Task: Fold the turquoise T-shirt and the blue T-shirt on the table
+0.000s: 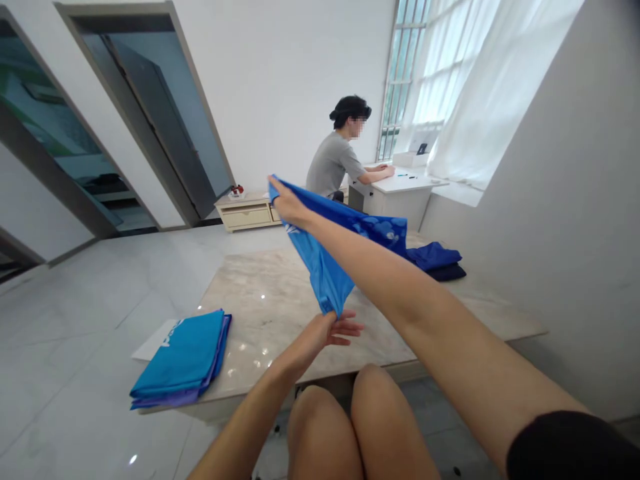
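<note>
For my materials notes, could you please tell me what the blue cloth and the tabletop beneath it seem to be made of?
The blue cloth looks like thin synthetic fabric, perhaps polyester: slight sheen, soft drape. The tabletop looks like polished marble or imitation stone: pale veining, glossy reflections.

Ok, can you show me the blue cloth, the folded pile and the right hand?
Blue cloth [325,277]: head view, on its hanging middle.
Folded pile [177,357]: head view, on its top fold.
Right hand [287,203]: head view, on the back of the hand.

Apparently marble table [280,313], folded blue clothes [177,360]
</note>
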`<action>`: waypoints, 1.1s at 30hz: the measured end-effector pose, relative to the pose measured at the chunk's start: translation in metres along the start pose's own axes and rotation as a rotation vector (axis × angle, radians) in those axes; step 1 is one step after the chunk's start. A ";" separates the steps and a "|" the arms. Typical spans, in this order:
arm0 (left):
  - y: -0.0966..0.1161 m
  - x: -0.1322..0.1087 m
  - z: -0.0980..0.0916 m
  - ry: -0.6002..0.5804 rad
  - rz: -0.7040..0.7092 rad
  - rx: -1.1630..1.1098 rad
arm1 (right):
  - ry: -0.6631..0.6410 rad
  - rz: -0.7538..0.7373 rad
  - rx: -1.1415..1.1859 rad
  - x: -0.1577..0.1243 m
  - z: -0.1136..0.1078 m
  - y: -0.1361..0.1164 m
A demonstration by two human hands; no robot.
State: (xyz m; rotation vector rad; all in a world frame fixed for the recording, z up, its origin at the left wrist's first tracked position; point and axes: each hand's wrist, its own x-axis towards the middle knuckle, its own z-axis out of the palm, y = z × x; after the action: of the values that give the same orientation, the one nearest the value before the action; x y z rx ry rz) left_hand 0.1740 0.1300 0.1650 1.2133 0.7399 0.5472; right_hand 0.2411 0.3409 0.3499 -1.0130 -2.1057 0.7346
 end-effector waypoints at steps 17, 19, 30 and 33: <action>-0.131 -0.092 -0.152 0.535 -0.090 0.929 | -0.208 0.401 -0.144 -0.248 0.103 0.206; -0.144 -0.078 -0.166 0.601 -0.067 1.159 | -0.157 0.461 -0.134 -0.263 0.113 0.217; -0.186 -0.042 -0.117 0.776 -0.166 1.481 | -0.226 0.595 -0.471 -0.219 0.200 0.199; -0.179 -0.037 -0.094 0.624 -0.093 1.377 | -0.362 0.482 -0.534 -0.216 0.194 0.193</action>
State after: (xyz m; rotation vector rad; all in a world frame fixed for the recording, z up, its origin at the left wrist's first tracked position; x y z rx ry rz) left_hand 0.0770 0.1135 -0.0158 2.2706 1.8537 0.2831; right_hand 0.2775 0.2305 0.0211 -1.8391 -2.4643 0.6195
